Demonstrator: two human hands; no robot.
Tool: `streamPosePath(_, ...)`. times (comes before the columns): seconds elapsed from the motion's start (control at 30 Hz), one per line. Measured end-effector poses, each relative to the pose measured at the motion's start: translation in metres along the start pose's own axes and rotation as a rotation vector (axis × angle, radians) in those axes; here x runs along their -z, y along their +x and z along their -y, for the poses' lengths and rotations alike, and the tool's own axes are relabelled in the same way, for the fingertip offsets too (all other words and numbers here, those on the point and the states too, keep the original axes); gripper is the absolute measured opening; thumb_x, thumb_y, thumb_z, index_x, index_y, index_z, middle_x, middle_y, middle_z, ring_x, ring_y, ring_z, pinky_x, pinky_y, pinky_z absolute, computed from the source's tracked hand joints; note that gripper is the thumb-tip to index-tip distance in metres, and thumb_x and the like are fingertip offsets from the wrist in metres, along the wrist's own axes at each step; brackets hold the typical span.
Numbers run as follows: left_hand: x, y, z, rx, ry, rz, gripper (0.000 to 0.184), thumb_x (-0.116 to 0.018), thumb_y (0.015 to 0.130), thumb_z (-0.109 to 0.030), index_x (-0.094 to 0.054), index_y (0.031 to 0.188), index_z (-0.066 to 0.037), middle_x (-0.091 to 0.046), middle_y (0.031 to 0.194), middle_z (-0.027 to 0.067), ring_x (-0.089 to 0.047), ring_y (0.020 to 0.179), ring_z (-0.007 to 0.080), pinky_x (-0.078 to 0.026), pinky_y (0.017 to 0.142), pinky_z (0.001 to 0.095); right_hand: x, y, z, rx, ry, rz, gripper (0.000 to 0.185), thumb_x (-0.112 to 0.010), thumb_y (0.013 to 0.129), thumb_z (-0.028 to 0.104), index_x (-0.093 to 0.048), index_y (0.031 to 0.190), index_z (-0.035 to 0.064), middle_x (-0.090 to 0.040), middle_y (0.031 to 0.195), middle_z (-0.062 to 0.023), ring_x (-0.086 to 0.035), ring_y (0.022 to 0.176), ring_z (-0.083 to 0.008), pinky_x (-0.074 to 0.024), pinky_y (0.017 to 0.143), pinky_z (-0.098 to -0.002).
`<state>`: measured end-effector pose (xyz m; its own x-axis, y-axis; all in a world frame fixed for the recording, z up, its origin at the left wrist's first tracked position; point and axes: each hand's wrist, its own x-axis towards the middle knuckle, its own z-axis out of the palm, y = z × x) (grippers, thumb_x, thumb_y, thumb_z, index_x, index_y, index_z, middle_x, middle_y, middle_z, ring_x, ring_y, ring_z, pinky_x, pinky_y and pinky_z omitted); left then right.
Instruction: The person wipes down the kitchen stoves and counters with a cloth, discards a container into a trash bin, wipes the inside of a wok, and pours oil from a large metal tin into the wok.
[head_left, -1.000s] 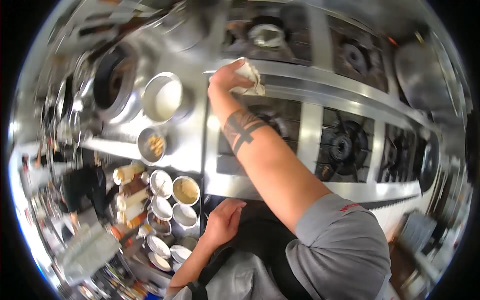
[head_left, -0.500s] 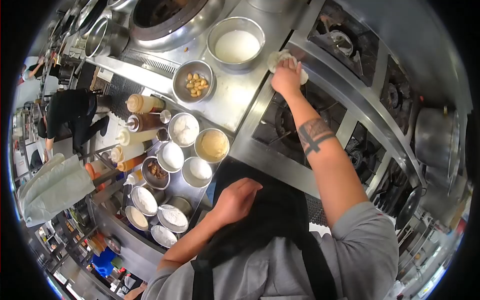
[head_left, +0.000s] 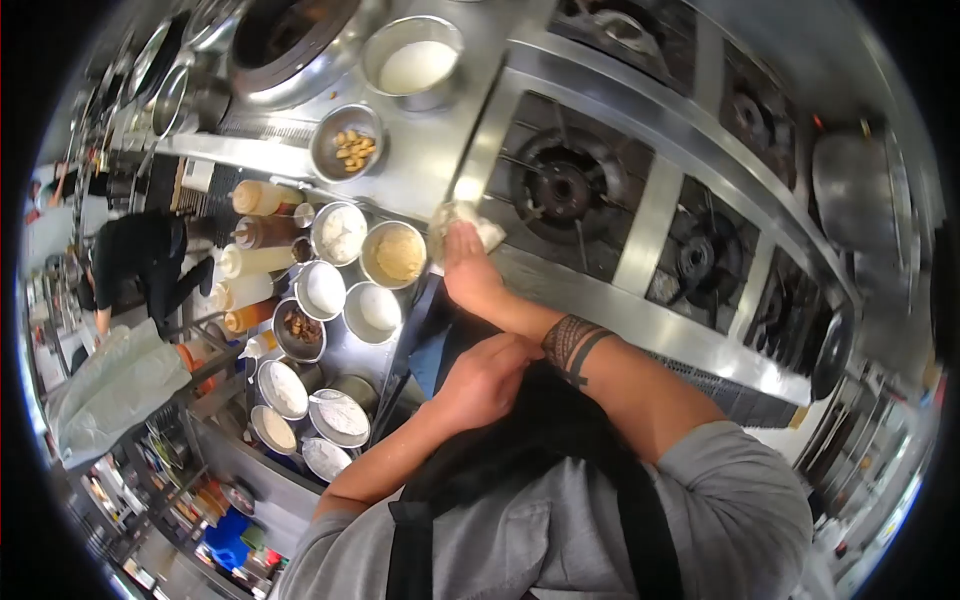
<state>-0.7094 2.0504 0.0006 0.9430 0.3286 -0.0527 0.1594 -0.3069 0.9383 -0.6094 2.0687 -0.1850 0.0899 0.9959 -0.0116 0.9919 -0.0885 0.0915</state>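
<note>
My right hand (head_left: 470, 268) presses a whitish cloth (head_left: 484, 232) onto the metal edge at the stove's near left corner. Its fingers lie over the cloth and partly hide it. Close to my black apron, my left hand (head_left: 487, 380) hovers with its fingers curled together, beside my right forearm. Nothing shows in it, though its palm faces away from view. The nearest burner (head_left: 563, 186) lies to the right of the cloth. A metal bowl of yellowish powder (head_left: 398, 256) stands just left of my right hand.
Several metal bowls of white powder (head_left: 320, 290) crowd the counter at left, beside a row of squeeze bottles (head_left: 262, 262). Farther back are a bowl of nuts or cloves (head_left: 354, 150) and a larger bowl with white contents (head_left: 415, 68). A person in black (head_left: 140, 245) bends over at far left.
My right hand has drawn the cloth from the stove's far left side toward me, down to its near corner. My left hand has barely moved. The camera view has shifted.
</note>
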Motion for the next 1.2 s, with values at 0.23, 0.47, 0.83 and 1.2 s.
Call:
streamPosePath(0.23,-0.111,-0.013,-0.032,-0.1,0.106,0.114,0.026,-0.058,0.081,0.01,-0.068,0.103,0.0,-0.068,0.098,0.0164,-0.068,0.093,0.036,-0.055,0.082,0.0417,-0.045,-0.215,-0.063,-0.153,0.384,-0.054,0.061,-0.052,0.09,0.014,-0.042,0.145,-0.0111,-0.042,0.15,-0.0316,-0.051,0.128,-0.0446,-0.0328,0.116,-0.0565)
streamPosePath(0.47,-0.216,-0.05,-0.058,-0.183,0.147,0.264,0.025,-0.059,0.083,0.008,-0.066,0.105,-0.002,-0.067,0.1,0.0152,-0.067,0.092,0.0365,-0.055,0.079,0.0423,-0.045,-0.516,-0.213,-0.608,0.165,0.078,0.063,-0.057,0.094,0.016,-0.037,0.147,-0.0119,-0.037,0.154,-0.0301,-0.03,0.148,-0.043,-0.02,0.123,-0.0565)
streamPosePath(0.83,-0.175,-0.066,-0.032,-0.073,0.295,0.424,0.023,-0.057,0.085,0.007,-0.067,0.105,-0.001,-0.068,0.1,0.0162,-0.067,0.093,0.0371,-0.055,0.079,0.0432,-0.044,-0.488,-0.177,-1.034,-0.049,0.131,0.056,-0.045,0.101,0.029,-0.045,0.142,-0.0097,-0.034,0.156,-0.033,-0.029,0.147,-0.0492,-0.0201,0.121,-0.0614)
streamPosePath(1.2,-0.191,-0.026,-0.05,-0.078,0.359,0.486,0.018,-0.057,0.088,0.007,-0.066,0.103,0.0,-0.068,0.096,0.0175,-0.068,0.088,0.037,-0.055,0.076,0.0413,-0.047,-0.243,-0.088,-0.452,0.697,-0.412,0.031,-0.064,0.084,0.024,-0.068,0.112,0.0101,-0.064,0.125,-0.0061,-0.055,0.126,-0.0241,-0.0407,0.105,-0.0467)
